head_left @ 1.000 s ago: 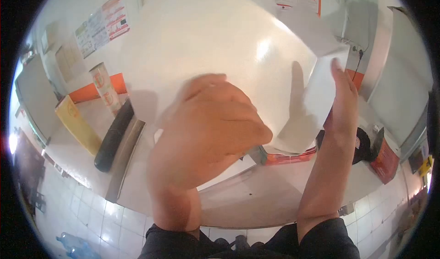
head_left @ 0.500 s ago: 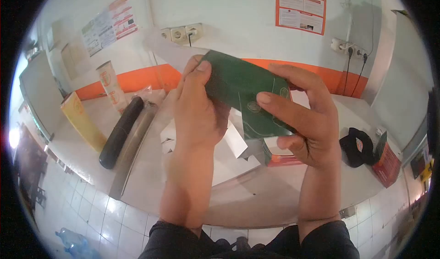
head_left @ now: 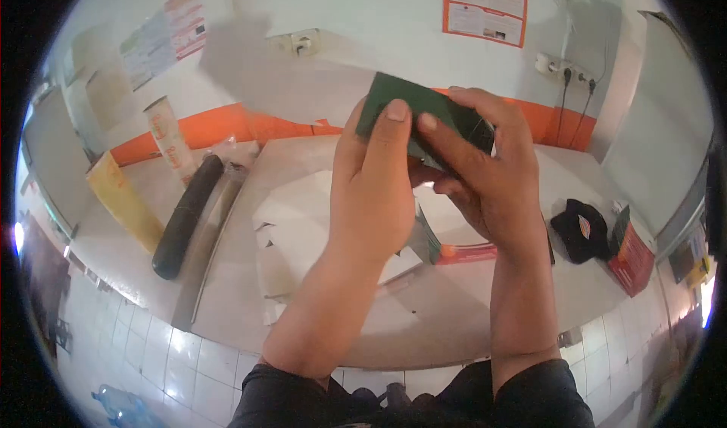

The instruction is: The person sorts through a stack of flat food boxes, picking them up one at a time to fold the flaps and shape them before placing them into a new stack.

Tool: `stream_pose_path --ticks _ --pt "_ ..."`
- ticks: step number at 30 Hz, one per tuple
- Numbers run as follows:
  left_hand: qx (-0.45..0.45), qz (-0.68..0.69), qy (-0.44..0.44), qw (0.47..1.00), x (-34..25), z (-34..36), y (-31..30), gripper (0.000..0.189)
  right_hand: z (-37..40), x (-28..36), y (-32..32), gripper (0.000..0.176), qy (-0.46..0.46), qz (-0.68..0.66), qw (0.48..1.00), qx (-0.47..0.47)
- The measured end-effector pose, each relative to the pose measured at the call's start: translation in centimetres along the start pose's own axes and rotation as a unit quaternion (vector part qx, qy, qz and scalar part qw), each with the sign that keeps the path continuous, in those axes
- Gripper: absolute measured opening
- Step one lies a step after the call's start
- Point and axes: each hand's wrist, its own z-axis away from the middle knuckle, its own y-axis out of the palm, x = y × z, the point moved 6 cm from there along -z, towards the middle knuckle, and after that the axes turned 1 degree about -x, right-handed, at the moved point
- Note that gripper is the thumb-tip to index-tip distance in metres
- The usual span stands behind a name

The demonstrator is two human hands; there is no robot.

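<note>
Raised above the table, a green printed sheet of card (head_left: 401, 93) is gripped between both hands. My left hand (head_left: 379, 178) has its thumb pressed flat on the card's left part. On the right side, my right hand (head_left: 492, 178) holds the card with its thumb on the near face and the fingers at the far edge. The lower part of the card is hidden by the hands. White cut sheets (head_left: 295, 216) lie on the table below, beside a stack of printed pieces with a red edge (head_left: 466, 252).
On the left of the table (head_left: 379, 337) are a yellow roll (head_left: 125, 201), a patterned roll (head_left: 170, 140) and a dark roll (head_left: 189, 216). A black cap (head_left: 579, 231) and a red box (head_left: 632, 258) stand at the right. Sockets with cables (head_left: 564, 72) are on the wall.
My left hand has moved right, closer to my right hand. The green card is now raised slightly, with less of its printed lower part showing. The view has shifted a little.
</note>
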Motion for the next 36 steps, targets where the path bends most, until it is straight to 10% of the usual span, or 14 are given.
stream_pose_path --ticks 4,6,12,15,19,24,27,30,33,36 --pt "0.141 -0.197 -0.024 0.97 3.5 -0.7 0.6 0.043 3.3 -5.8 -2.5 0.048 0.126 0.108 0.984 -0.063" --pt "0.271 -0.455 0.044 0.847 6.2 -0.5 1.1 0.048 7.3 -9.7 -4.2 0.035 0.235 0.125 0.956 -0.122" --pt "0.408 -0.751 -0.023 0.519 16.4 4.3 -0.9 0.05 20.0 -13.1 -1.3 0.033 0.433 0.127 0.857 0.251" --pt "0.439 -0.74 -0.14 0.49 19.2 4.7 -2.1 0.043 21.1 -12.1 -1.1 0.041 0.408 0.237 0.793 0.386" --pt "0.398 -0.767 -0.088 0.496 19.3 5.2 -2.0 0.035 19.7 -11.3 -1.9 0.045 0.277 0.172 0.861 0.39" --pt "0.354 -0.801 -0.03 0.482 19.5 4.5 -1.6 0.034 19.6 -9.7 -1.9 0.037 0.167 0.183 0.712 0.657" --pt "0.452 -0.767 -0.056 0.452 21.3 3.9 -1.1 0.022 20.9 -10.0 -2.3 0.033 0.139 0.16 0.794 0.57" --pt "0.463 -0.757 -0.08 0.455 21.2 3.9 -0.8 0.032 21.5 -10.1 -2.1 0.032 0.2 0.129 0.771 0.591" --pt "0.356 -0.737 0.061 0.571 18.7 4.4 -1.1 0.052 21.6 -9.8 -2.0 0.055 0.224 0.177 0.733 0.618" --pt "0.297 -0.742 0.001 0.602 14.4 3.2 -3.1 0.06 18.2 -7.5 -3.4 0.067 0.204 0.213 0.799 0.523"
